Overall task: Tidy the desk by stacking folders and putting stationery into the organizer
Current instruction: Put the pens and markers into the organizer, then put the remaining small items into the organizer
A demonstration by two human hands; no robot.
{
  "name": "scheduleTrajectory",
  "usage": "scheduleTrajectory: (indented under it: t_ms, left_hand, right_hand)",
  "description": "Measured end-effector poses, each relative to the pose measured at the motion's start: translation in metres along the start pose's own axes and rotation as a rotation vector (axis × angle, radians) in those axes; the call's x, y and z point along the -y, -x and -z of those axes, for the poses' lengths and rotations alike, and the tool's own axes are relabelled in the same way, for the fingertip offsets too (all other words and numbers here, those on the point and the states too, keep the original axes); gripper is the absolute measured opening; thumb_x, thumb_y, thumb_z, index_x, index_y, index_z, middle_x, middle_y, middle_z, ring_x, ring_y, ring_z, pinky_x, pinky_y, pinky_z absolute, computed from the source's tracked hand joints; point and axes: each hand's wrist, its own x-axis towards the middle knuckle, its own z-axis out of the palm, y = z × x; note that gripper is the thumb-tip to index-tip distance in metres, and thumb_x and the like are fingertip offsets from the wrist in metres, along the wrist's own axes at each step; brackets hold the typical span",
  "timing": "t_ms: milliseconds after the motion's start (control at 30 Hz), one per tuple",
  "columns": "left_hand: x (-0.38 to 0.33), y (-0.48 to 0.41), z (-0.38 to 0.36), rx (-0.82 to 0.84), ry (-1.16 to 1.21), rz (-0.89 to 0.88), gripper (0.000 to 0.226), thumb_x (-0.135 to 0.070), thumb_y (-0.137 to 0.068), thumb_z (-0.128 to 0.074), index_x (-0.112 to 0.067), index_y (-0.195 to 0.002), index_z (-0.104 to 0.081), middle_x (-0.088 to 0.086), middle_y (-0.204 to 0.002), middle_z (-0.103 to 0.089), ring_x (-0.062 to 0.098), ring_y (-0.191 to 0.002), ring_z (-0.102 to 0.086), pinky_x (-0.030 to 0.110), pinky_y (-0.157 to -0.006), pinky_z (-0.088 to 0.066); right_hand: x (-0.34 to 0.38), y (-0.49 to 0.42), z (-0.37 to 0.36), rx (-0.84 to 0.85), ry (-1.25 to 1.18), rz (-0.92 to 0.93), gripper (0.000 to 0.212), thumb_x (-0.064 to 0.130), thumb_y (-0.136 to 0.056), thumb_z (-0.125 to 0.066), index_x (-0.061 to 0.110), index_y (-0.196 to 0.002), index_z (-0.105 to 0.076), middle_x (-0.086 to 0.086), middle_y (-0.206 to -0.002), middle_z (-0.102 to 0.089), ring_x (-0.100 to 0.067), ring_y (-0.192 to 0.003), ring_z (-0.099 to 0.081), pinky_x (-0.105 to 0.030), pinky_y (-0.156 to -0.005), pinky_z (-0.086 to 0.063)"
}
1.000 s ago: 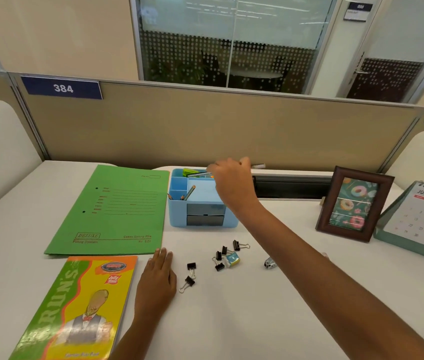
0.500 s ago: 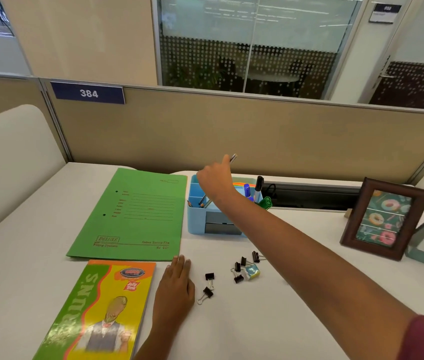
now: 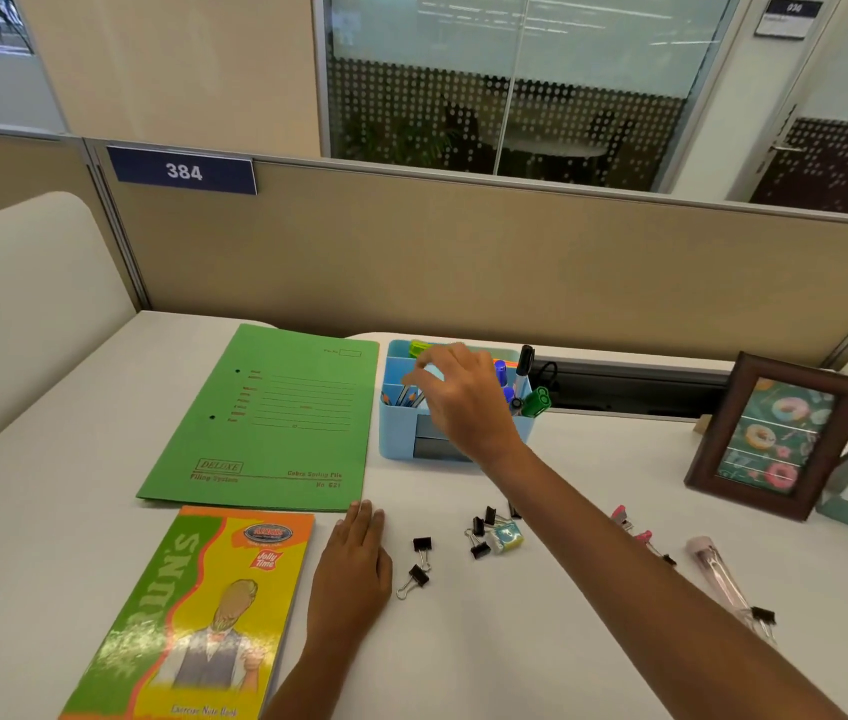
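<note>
I have my right hand point(image 3: 463, 402) reaching out over the blue organizer point(image 3: 401, 439) at the back of the counter point(image 3: 541, 641), fingers loosely curled with thumb and forefinger close together above the front-left compartment, where several pens stand; I cannot tell whether anything is pinched between them. My left hand point(image 3: 354, 569) lies flat, palm down, fingers together, on the counter just right of the exercise notebook point(image 3: 193, 615) and just below the near edge of the green folder point(image 3: 271, 423). The folder lies flat to the left of the organizer, almost touching it, and the notebook sits nearer to me, apart from the folder rather than stacked on it. Markers point(image 3: 520, 376) poke up from the organizer's right side, one green-capped one leaning over its rim. Black binder clips point(image 3: 419, 569) are scattered loose on the counter between my two arms, with a small eraser point(image 3: 505, 538) among them. Right of my forearm I see pink clips point(image 3: 629, 527), a clear pinkish tube point(image 3: 718, 574) and another black clip at its near end. A brown picture frame point(image 3: 775, 439) stands at the right.
</note>
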Motion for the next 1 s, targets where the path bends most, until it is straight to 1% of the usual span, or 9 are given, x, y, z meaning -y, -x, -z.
scheduleTrajectory:
  t_ms: [133,267,333,400,467,533,700,833,1000]
  left_hand:
    - [0.000,0.000,0.000,0.000,-0.001,0.001,0.048,-0.019,-0.074,-0.033,0.000,-0.098,-0.070,0.017,-0.104,-0.069,0.031,-0.096,-0.067,0.040,-0.067,-0.056]
    - [-0.001,0.000,0.000,-0.001,-0.009,0.000,0.048,-0.019,-0.074,-0.033,0.000,-0.098,-0.070,0.017,-0.104,-0.069,0.032,-0.095,-0.067,0.041,-0.066,-0.056]
    - [-0.001,0.000,0.001,-0.003,-0.013,-0.001,0.048,-0.020,-0.074,-0.033,0.000,-0.098,-0.070,0.017,-0.104,-0.069,0.032,-0.095,-0.067,0.041,-0.066,-0.056]
    - [-0.001,0.001,0.001,-0.008,-0.021,-0.003,0.049,-0.020,-0.074,-0.033,0.000,-0.098,-0.070,0.017,-0.103,-0.069,0.031,-0.094,-0.067,0.040,-0.065,-0.056]
    - [-0.001,0.001,0.002,-0.009,-0.025,-0.006,0.049,-0.020,-0.074,-0.033,0.000,-0.097,-0.071,0.017,-0.103,-0.069,0.031,-0.094,-0.067,0.039,-0.064,-0.056]
    - [-0.001,0.001,0.001,-0.016,-0.028,-0.009,0.048,-0.020,-0.073,-0.033,0.000,-0.096,-0.070,0.017,-0.103,-0.069,0.031,-0.093,-0.067,0.039,-0.064,-0.056]
    - [-0.001,0.002,0.000,-0.041,-0.035,-0.019,0.048,-0.020,-0.073,-0.033,-0.001,-0.096,-0.071,0.016,-0.102,-0.070,0.030,-0.093,-0.068,0.035,-0.063,-0.056]
    - [-0.001,0.003,-0.002,-0.051,-0.020,-0.011,0.048,-0.019,-0.074,-0.033,0.000,-0.096,-0.070,0.017,-0.102,-0.070,0.031,-0.093,-0.068,0.039,-0.065,-0.056]
    - [0.001,0.003,-0.007,-0.042,-0.014,0.016,0.051,-0.024,-0.090,-0.025,-0.001,-0.098,-0.070,0.017,-0.104,-0.069,0.030,-0.094,-0.067,0.041,-0.067,-0.056]
  right_hand:
    - [-0.007,0.049,0.014,-0.031,-0.153,-0.249,0.027,-0.002,-0.070,-0.059,0.013,-0.091,-0.069,-0.009,-0.086,-0.065,-0.021,-0.083,-0.057,-0.030,-0.067,-0.048]
    - [-0.015,0.112,0.021,0.078,-0.234,-0.523,0.021,0.002,-0.077,-0.052,0.010,-0.090,-0.068,-0.010,-0.085,-0.061,-0.012,-0.084,-0.049,-0.013,-0.071,-0.042]
    - [-0.015,0.140,0.023,0.121,-0.277,-0.625,0.021,0.001,-0.076,-0.051,0.009,-0.085,-0.068,-0.009,-0.083,-0.059,-0.012,-0.080,-0.049,-0.011,-0.072,-0.038]
    - [-0.013,0.162,0.023,0.192,-0.327,-0.702,0.019,-0.001,-0.077,-0.053,0.009,-0.085,-0.068,-0.008,-0.085,-0.058,-0.019,-0.079,-0.056,-0.015,-0.072,-0.044]
    - [-0.010,0.176,0.020,0.284,-0.383,-0.781,0.018,0.000,-0.079,-0.060,0.010,-0.091,-0.067,-0.006,-0.089,-0.057,-0.024,-0.083,-0.058,-0.031,-0.076,-0.052]
    - [-0.005,0.182,0.018,0.367,-0.411,-0.834,0.019,0.011,-0.078,-0.064,0.011,-0.097,-0.066,-0.007,-0.093,-0.057,-0.025,-0.087,-0.059,-0.036,-0.078,-0.053]
    - [0.009,0.179,0.016,0.462,-0.393,-0.905,0.060,0.054,-0.069,-0.040,0.011,-0.103,-0.063,-0.009,-0.099,-0.058,-0.024,-0.092,-0.056,-0.017,-0.074,-0.038]
    - [0.013,0.176,0.013,0.480,-0.354,-0.904,0.049,0.046,-0.072,-0.055,0.010,-0.105,-0.062,-0.010,-0.103,-0.059,-0.026,-0.098,-0.054,-0.026,-0.078,-0.043]
    - [0.011,0.173,0.009,0.507,-0.400,-0.912,0.031,0.025,-0.080,-0.065,0.011,-0.107,-0.059,-0.008,-0.105,-0.055,-0.021,-0.100,-0.055,-0.013,-0.071,-0.036]
